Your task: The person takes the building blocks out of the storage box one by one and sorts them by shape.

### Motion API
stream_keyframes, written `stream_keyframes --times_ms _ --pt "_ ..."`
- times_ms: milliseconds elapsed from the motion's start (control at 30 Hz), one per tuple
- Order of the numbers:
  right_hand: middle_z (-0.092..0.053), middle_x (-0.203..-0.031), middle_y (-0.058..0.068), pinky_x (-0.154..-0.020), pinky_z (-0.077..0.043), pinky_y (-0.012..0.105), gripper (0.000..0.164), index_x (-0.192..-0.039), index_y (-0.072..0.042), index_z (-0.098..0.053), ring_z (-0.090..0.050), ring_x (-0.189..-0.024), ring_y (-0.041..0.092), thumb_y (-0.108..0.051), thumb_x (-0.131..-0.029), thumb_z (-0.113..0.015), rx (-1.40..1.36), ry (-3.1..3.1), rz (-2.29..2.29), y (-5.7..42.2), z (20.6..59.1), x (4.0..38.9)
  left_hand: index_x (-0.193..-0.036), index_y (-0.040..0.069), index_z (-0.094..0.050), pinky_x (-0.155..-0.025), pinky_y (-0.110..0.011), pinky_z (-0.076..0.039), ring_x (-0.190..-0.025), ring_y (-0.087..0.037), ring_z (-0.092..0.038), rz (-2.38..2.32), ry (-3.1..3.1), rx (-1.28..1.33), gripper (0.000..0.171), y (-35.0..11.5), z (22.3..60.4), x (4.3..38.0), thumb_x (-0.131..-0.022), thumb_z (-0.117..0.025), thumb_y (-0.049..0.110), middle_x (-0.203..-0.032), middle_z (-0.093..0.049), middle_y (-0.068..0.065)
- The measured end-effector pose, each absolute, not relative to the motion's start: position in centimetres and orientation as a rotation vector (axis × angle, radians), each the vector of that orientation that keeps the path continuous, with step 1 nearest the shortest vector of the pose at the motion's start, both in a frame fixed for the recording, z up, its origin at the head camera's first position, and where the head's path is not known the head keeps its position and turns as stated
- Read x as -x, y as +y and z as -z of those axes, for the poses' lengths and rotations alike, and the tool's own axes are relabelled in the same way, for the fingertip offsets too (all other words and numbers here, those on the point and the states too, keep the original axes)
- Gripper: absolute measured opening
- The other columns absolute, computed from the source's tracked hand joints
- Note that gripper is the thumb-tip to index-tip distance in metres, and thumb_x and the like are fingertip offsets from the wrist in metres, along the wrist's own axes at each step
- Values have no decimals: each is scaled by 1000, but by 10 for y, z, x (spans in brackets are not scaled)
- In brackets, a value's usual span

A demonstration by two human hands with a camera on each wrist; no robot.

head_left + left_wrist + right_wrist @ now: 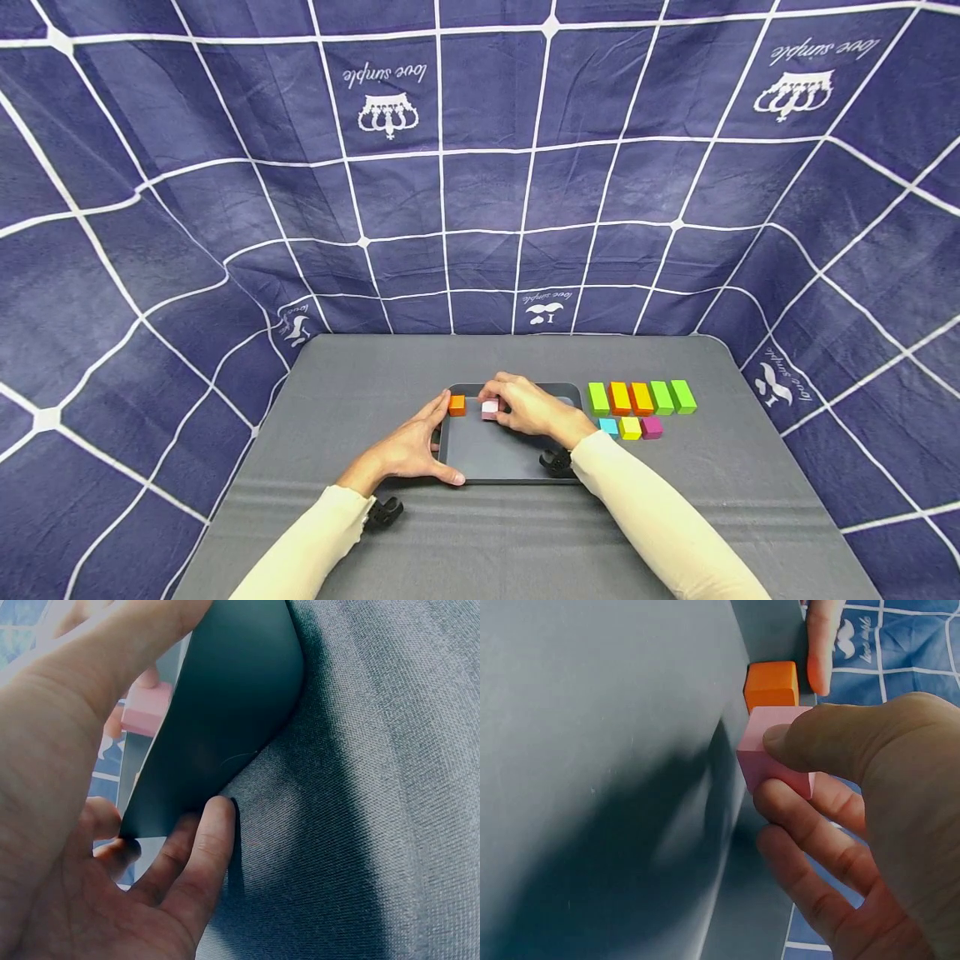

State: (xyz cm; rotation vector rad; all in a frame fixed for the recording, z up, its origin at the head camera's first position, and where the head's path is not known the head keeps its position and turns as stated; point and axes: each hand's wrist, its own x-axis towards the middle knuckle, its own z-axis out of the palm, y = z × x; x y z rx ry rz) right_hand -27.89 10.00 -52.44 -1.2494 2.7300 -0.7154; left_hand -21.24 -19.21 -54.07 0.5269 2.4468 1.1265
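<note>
My right hand (531,407) pinches a pink cube (773,729) between thumb and fingers over the far part of a dark grey tray (487,454). An orange block (457,406) sits in the tray's far left corner, just left of the pink cube in the head view. My left hand (411,446) is spread along the tray's left side, thumb at the near left corner and a finger reaching toward the far one. In the left wrist view, its fingertips rest by the outer wall of the tray (225,705).
Right of the tray stands a row of green blocks (662,397) and orange blocks (619,398). Before it lie a blue cube (608,427), a yellow cube (630,428) and a magenta cube (652,427). A blue checked cloth (480,192) hangs behind the grey table (480,542).
</note>
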Motion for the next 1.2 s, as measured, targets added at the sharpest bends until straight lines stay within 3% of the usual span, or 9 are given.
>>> stream_keyframes --times_ms 733,1200 --pt "-74 -117 2 -84 -61 28 38 -139 -11 -82 -65 -94 12 -7 -102 -87 1196 2835 710 131 513 265 -188 5 -5 -112 -48 -69 -123 -36 -83 -1133 2451 -528 158 -192 541 212 -77 -114 35 -197 -8 -21" --pt "-75 -122 4 -85 -62 32 43 -140 -8 -81 -69 -98 16 -2 -98 -86 1195 2926 711 165 508 255 -188 6 -6 -113 -49 -69 -122 -34 -84 -1125 2456 -532 157 -193 542 212 -77 -114 36 -198 -7 -19"
